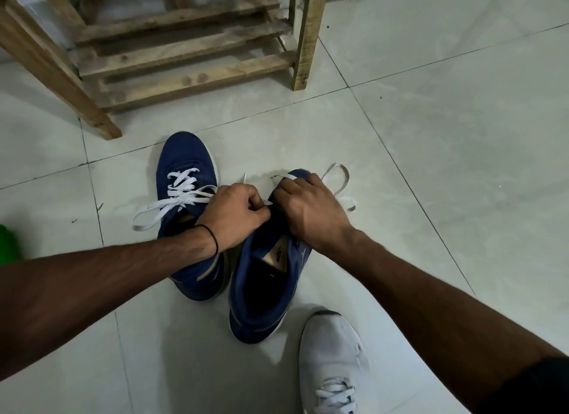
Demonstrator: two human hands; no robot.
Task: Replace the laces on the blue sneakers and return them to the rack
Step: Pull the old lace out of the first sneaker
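Far left edge: green object (7, 244), blurred, cut off, not identifiable.

Top, left to centre: wooden rack (184, 53), slatted shelves, legs planted on the tiled floor (462, 136).

Below it: laced blue sneaker (181, 154), flat on the floor near the rack's front, apart from it, toe toward it. White lace (181, 191) crossed through the eyelets, loose loop trailing left onto the tile.

Left hand (234, 213): forearm across that sneaker's opening, black band (212, 238) at the wrist. Fingers curled tight, thumb and forefinger clamped on a white lace end, right at the gap between both hands.

Second blue sneaker (264, 284): just right of the first, heel toward the camera, opening and tan insole in full view. Touching the first or not: cannot tell, arm in the way.

Right hand (311, 210): on the front of the second sneaker, fingers curled down, gripping the upper. Toe mostly hidden underneath.

Loose lace (337, 179): one strand out from under the right forefinger, remainder looped on the tile just right of that hand.

Bottom right: white sneaker (335, 352), laced, near the second sneaker's heel, not touching. Dark sleeve (538, 383) in the corner.
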